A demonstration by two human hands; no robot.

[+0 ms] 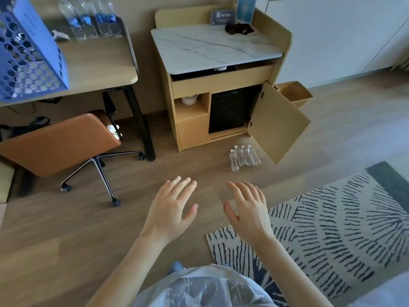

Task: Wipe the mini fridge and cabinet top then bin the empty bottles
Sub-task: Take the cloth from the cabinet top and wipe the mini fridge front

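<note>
Currently we note both hands held out in front of the torso, palms down, over the wooden floor (88,229), touching nothing. Left hand (171,209): fingers straight and slightly spread, thumb out to the side, empty. Right hand (247,209): same pose, fingers loosely extended, empty, near the corner of the patterned rug (332,229). Both forearms are bare and converge toward the centre of the view.

We record the cabinet (192,129) against the far wall, its door (278,122) swung open to the right. The black mini fridge (230,109) sits inside the exposed right-hand compartment. The marble cabinet top (212,47) carries a dark cloth (239,28) near its back right corner, with a small sign card (222,17) just behind it at the back edge.

Four clear bottles (244,157) stand clustered on the floor just in front of the cabinet, beside the lower edge of the open door. A wicker basket (294,94) stands on the floor right of the cabinet. More bottles (90,18) stand at the back edge of the desk (99,60) to the left.
</note>
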